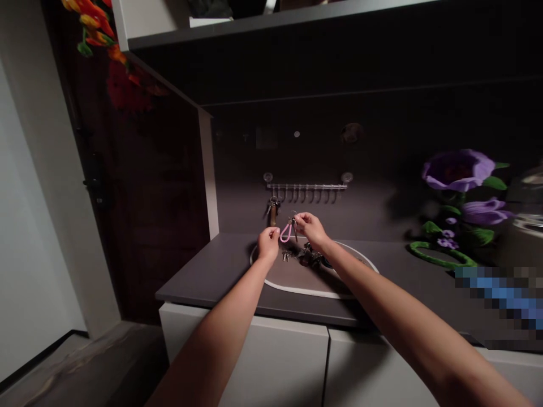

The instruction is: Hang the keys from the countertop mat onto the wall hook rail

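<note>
Over the counter, my right hand [311,230] pinches a key ring with a pink loop strap [286,232] and what look like keys hanging from it. Close by on the left, my left hand [268,244] has its fingers curled together at the edge of the pink loop; whether it grips the strap is hard to see. Below both hands lies an oval mat with a white rim [305,292], bearing several keys [311,257], partly hidden by my right forearm. Behind, a clear hook rail [307,186] on the wall carries a key bunch with a brown fob [273,215] at its left end.
Purple felt flowers [460,169] with a green ring base stand at the right, beside a glass jar [530,217]. A shelf [297,34] overhangs the counter [203,274]. White cabinet doors [288,359] are below. At the left is a dark door [156,226] with orange flowers.
</note>
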A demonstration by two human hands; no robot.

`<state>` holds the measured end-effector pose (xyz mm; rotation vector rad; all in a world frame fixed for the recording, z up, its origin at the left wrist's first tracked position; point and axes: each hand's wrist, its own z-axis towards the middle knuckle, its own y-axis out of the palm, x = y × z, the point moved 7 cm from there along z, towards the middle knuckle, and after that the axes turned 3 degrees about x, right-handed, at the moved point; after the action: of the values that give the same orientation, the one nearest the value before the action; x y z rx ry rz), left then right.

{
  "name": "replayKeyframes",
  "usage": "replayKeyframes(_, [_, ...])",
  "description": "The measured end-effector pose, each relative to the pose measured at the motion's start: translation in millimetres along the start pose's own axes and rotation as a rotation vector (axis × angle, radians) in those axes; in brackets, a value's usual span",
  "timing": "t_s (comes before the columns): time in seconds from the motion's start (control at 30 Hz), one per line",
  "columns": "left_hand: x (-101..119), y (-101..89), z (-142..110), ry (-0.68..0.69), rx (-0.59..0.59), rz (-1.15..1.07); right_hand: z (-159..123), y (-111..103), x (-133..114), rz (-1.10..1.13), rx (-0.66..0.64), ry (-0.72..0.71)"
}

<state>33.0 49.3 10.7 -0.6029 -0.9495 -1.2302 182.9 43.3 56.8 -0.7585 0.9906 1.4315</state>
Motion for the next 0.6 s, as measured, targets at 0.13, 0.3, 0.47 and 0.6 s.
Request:
replayKeyframes(0.13, [0.3,-3.5,1.2,0.078,0.021,0.231,23.4,8.7,-8.4,0.002,0.079,0.026])
replayKeyframes(0.3, [5.4,-2.5,-2.1,0.124,0.007,0.365,48.7,20.5,-13.4,-0.014,0.121,0.05])
replayKeyframes(0.47, [11.4,-0.8,-5.9,0.145,-0.016,0.448,66.4,22.3,-11.0,-0.02,0.204,0.063])
replayKeyframes(0.6, [12.4,-1.6,-6.3,0.138,-0.018,0.461,76.6,19.8,-3.7,-0.007,0.293,0.09])
